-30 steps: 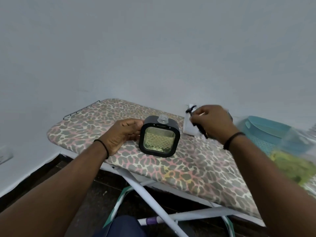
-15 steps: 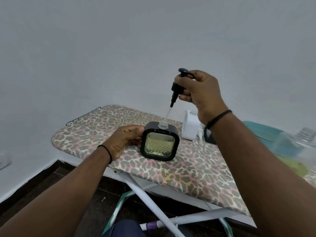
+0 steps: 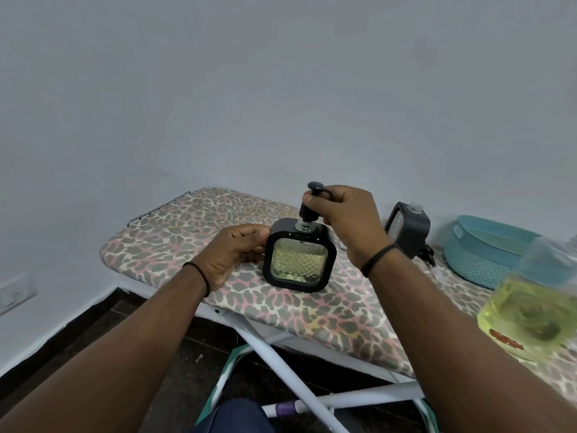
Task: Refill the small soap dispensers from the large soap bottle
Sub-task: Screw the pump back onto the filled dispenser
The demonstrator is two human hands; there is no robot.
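Note:
A square black soap dispenser [image 3: 299,257] with a yellow-green window stands upright on the leopard-print ironing board [image 3: 175,242]. My left hand [image 3: 237,249] holds its left side. My right hand [image 3: 349,218] grips the black pump head [image 3: 309,204], which sits in the dispenser's glass neck. A second black dispenser [image 3: 407,228] stands behind my right wrist, without a pump. The large clear soap bottle [image 3: 537,307], part full of yellow-green liquid, is blurred at the right edge.
A teal plastic basket [image 3: 487,248] sits on the board at the back right. The board's white metal legs [image 3: 281,367] cross below over a dark floor. A grey wall rises close behind, with a socket [image 3: 14,292] at the far left.
My right hand has brought the pump down from high above the dispenser into its neck. The left hand stays on the dispenser. The camera has shifted, and the white dispenser is now hidden.

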